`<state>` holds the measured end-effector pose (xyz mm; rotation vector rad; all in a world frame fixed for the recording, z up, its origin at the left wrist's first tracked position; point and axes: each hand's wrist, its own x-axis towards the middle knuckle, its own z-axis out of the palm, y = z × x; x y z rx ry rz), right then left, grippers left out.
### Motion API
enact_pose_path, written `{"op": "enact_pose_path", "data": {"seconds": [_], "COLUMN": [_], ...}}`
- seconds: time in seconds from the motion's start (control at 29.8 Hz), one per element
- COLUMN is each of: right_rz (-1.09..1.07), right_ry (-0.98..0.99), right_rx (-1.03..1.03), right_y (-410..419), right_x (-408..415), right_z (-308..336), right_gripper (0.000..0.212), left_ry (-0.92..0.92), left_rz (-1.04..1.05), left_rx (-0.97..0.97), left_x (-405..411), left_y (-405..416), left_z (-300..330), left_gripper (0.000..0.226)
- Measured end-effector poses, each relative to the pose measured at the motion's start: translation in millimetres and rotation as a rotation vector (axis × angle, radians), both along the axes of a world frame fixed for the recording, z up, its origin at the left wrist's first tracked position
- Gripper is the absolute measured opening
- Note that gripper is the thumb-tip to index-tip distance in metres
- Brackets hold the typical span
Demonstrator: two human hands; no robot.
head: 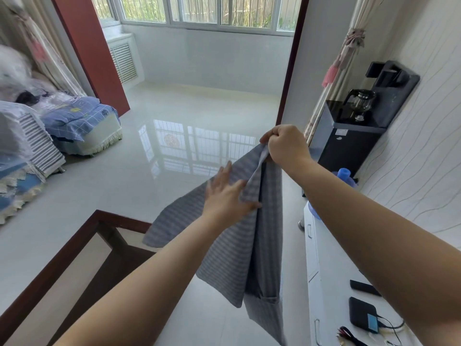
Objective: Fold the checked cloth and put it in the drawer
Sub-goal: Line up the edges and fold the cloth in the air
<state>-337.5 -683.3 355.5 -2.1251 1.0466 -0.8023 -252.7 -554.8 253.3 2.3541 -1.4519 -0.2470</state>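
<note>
The grey-blue checked cloth (229, 253) hangs in the air in front of me, above the floor. My right hand (284, 146) grips its top corner, bunched in curled fingers, and holds it up. My left hand (224, 196) lies lower on the cloth with straight, spread fingers, the thumb tucked against a fold. The cloth drapes down in long folds to the bottom of the view. A white cabinet (324, 258) with drawer fronts and handles stands at the lower right; its drawers look closed.
A dark-framed glass table (82, 248) sits at the lower left. A black water dispenser (349, 136) with a glass kettle stands by the right wall, a blue bottle (345, 176) below it. Black devices and cables (364, 315) lie on the cabinet top. Covered sofas (74, 123) line the left.
</note>
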Motion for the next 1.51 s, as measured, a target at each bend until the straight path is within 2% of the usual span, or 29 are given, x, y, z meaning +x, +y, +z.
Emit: {"op": "enact_pose_path", "data": {"seconds": [0.13,0.2,0.34,0.37,0.47,0.64,0.94,1.07,1.17,1.31,1.51], "right_rz": [0.030,0.040,0.068,0.072,0.070,0.029,-0.085,-0.119,-0.155,-0.220,-0.310], "right_ry": [0.020,0.021,0.032,0.033,0.021,-0.023,-0.238,-0.315,-0.322,-0.299,-0.228], "right_rx": [-0.007,-0.007,0.016,0.025,0.044,0.016,-0.018,-0.045,-0.052,-0.024,0.056], "right_y": [12,16,19,19,17,6,-21,-36,-49,-73,-93], "right_x": [8,10,13,13,16,29,44,45,41,23,-6], "right_z": [-3,-4,-6,-7,-11,1,56,82,90,81,47], "right_gripper": [0.038,0.037,0.038,0.039,0.040,0.042,0.041,0.042,0.041,0.041,0.040], "left_ry": [0.209,0.201,0.036,0.044,0.114,0.226,0.437,0.531,0.468,0.349,0.166], "left_rz": [0.057,0.034,0.012,0.048,0.142,0.238,0.399,0.436,0.445,0.482,0.571], "left_rx": [-0.274,-0.229,0.018,0.048,0.085,0.093,0.219,0.111,-0.018,-0.081,-0.080], "left_x": [8,17,19,20,23,34,46,54,63,93,132], "left_y": [-21,-25,-14,-10,5,32,70,79,78,82,89], "left_z": [24,30,23,14,-16,-66,-123,-151,-136,-105,-80], "left_gripper": [0.046,0.039,0.060,0.055,0.037,0.042,0.042,0.050,0.046,0.025,0.042]}}
